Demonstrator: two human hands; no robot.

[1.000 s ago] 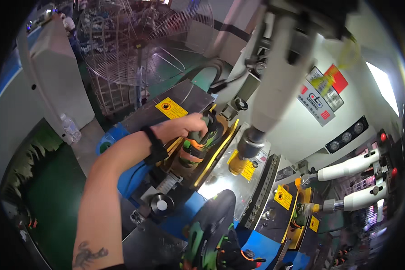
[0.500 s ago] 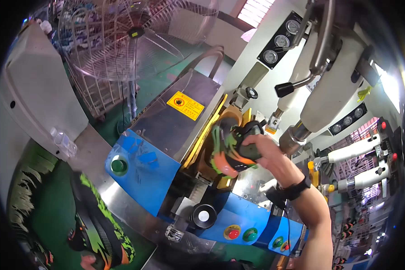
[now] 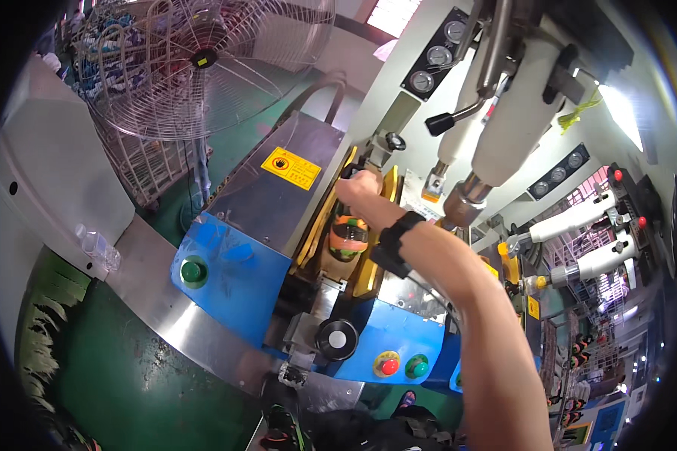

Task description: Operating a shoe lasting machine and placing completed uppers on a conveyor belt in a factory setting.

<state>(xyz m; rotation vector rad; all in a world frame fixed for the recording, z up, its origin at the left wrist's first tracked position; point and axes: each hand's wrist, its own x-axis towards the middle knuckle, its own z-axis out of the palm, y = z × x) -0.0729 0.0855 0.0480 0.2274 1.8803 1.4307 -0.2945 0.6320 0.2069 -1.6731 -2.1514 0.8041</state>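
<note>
A sports shoe (image 3: 348, 234), black with orange and green, lies in the narrow cradle of the press between two yellow side pads (image 3: 368, 272). Its toe end points toward me. At the far end of that shoe, my right hand (image 3: 359, 188) has its fingers curled down on it, and the hand covers much of the upper. A dark band with a small box is on my right wrist. My left hand is out of view. Part of another black and green shoe (image 3: 282, 430) shows at the bottom edge; what holds it, if anything, is hidden.
A blue panel with a red button (image 3: 390, 367) and green buttons fronts the press, beside a black knob (image 3: 337, 340). White press cylinders (image 3: 515, 113) with a lever hang above right. A wire fan (image 3: 203, 59) stands at back left; a plastic bottle (image 3: 98, 248) is at left.
My right hand has carried the shoe away from me and down into the cradle. The second shoe, held in my left hand at lower left before, and that hand have left that spot.
</note>
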